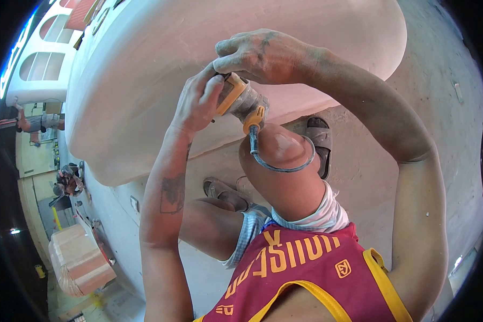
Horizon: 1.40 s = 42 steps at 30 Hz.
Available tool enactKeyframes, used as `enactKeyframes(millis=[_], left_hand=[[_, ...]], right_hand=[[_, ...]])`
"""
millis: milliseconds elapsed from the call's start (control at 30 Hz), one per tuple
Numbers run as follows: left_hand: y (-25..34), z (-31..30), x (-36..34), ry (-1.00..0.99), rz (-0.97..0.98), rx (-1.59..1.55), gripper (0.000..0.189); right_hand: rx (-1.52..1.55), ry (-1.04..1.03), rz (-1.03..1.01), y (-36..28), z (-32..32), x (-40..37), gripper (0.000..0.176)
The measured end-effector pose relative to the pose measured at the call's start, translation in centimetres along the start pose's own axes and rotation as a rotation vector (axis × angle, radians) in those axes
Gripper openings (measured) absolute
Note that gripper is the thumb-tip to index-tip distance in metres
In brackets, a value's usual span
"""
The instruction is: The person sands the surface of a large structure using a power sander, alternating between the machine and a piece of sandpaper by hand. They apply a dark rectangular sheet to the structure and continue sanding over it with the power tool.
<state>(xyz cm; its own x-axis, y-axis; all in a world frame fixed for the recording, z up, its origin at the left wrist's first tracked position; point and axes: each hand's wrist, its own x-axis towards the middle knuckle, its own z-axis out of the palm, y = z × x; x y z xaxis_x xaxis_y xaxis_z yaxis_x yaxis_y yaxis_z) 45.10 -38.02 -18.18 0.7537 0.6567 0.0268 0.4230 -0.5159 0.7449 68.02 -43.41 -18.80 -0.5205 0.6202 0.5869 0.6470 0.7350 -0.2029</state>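
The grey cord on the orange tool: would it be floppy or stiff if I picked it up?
Probably floppy: the grey cord sags from the tool in a loose loop around the knee. It may spring back a little, since the curve is smooth and not kinked. It looks thin, so it is probably light.

Dusty concrete floor [445, 107], arched windows [43, 59] — daylight

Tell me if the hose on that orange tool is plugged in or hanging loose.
Plugged in: the grey hose joins the orange fitting under the tool, gripped by left hand and right hand.
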Motion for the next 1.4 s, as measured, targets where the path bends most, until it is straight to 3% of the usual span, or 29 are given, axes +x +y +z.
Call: enactKeyframes(millis=[67, 167, 300, 400, 667, 767, 1067, 1267, 1400], left_hand=[[-1.2, 0.2, 0.3, -0.021, -0.098, -0.352, 0.05], [0.3, 0.4, 0.0, -0.015, -0.183, -0.497, 0.056], [-0.3, -0.3, -0.2, -0.082, -0.204, -0.414, 0.058], [-0.2, -0.4, -0.1, -0.142, -0.216, -0.414, 0.063], [0.0, -1.6, 0.4, -0.217, -0.441, -0.56, 0.066], [-2.8, -3.3, 1.3, -0.348, -0.543, -0.637, 0.064], [-1.1, -3.0, 1.3, -0.3, -0.539, -0.537, 0.061], [0.3, -1.3, 0.8, -0.213, -0.361, -0.392, 0.062], [0.3, -0.7, 0.4, -0.149, -0.321, -0.087, 0.066]], right_hand=[[0.0, 0.021, 0.004, 0.4, 0.4, -0.1, 0.025], [-0.014, 0.014, -0.004, 0.6, 0.5, -0.3, 0.025], [0.002, -0.03, -0.022, 0.6, 0.0, -0.5, 0.024], [-0.002, 0.079, -0.04, 0.8, 1.0, -1.0, 0.022], [0.121, 0.151, 0.083, 0.3, 2.1, -1.5, 0.029], [0.105, 0.156, 0.075, 0.5, 2.4, -1.6, 0.028], [0.14, 0.184, 0.072, 0.4, 2.3, -1.8, 0.025], [0.17, 0.232, 0.103, 0.7, 2.8, -2.6, 0.021], [0.305, 0.192, 0.175, 0.7, 2.2, -2.8, 0.02]])
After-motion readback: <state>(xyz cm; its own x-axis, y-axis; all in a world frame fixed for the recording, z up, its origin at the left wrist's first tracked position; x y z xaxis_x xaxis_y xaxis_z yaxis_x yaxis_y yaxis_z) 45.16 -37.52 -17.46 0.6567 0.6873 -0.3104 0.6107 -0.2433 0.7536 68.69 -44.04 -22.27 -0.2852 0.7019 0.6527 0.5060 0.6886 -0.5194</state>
